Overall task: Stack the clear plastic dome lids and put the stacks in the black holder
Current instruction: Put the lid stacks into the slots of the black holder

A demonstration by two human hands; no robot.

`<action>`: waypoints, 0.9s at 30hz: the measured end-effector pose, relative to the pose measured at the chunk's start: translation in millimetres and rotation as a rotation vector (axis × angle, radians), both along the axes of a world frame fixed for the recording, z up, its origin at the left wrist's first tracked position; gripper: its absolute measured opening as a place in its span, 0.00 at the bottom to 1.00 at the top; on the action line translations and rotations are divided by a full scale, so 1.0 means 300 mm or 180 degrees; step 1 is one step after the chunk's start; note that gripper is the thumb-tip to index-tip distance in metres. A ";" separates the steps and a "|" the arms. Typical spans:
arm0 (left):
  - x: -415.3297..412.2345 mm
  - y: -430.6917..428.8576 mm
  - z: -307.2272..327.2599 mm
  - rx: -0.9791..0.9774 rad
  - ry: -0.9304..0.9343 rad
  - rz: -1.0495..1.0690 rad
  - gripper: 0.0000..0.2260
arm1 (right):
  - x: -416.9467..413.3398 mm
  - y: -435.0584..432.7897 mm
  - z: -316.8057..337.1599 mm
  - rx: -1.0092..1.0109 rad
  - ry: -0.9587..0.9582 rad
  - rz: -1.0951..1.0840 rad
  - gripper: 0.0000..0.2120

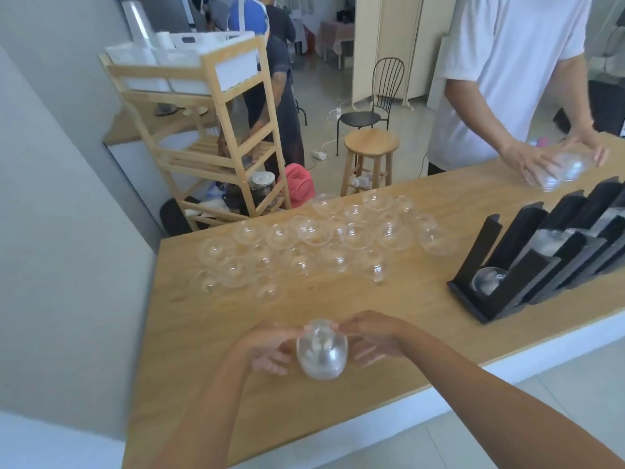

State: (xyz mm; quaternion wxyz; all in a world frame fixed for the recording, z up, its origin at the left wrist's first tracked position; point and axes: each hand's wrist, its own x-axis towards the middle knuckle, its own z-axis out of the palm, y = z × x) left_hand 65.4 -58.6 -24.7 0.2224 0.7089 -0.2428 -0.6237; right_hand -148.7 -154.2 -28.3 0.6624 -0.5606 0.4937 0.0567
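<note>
A stack of clear dome lids (321, 353) hangs just above the wooden counter (389, 309) near its front edge. My left hand (267, 350) grips the stack's left side and my right hand (372, 336) grips its right side. Several loose dome lids (314, 245) lie spread across the middle of the counter beyond my hands. The black holder (527, 275) stands at the right with slanted channels. Lid stacks lie in two of its channels, one at the front (488, 280) and one further back (549, 242).
A person in a white shirt stands across the counter at the far right, both hands (537, 160) on another lid stack (568, 170). Beyond the counter are a wooden shelf unit (216, 130), a stool (370, 143), a black chair and a person bent over.
</note>
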 end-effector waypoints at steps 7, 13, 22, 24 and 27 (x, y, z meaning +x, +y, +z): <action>-0.023 -0.006 -0.023 -0.0102 0.0248 0.0155 0.36 | 0.028 0.003 -0.045 0.0286 -0.0302 -0.0296 0.29; -0.008 -0.008 -0.058 -0.0242 0.0741 0.0486 0.34 | 0.024 -0.004 -0.082 0.0801 -0.0643 -0.0662 0.31; -0.006 -0.021 -0.046 -0.0401 0.0623 0.0576 0.34 | 0.033 -0.013 -0.094 0.0950 -0.1048 -0.0912 0.36; -0.011 -0.024 -0.040 -0.0400 0.0626 0.0522 0.36 | 0.026 -0.016 -0.089 0.0897 -0.1123 -0.0857 0.34; -0.023 -0.035 -0.035 -0.0537 0.0640 0.0627 0.42 | 0.014 -0.017 -0.069 0.0666 -0.1108 -0.0865 0.35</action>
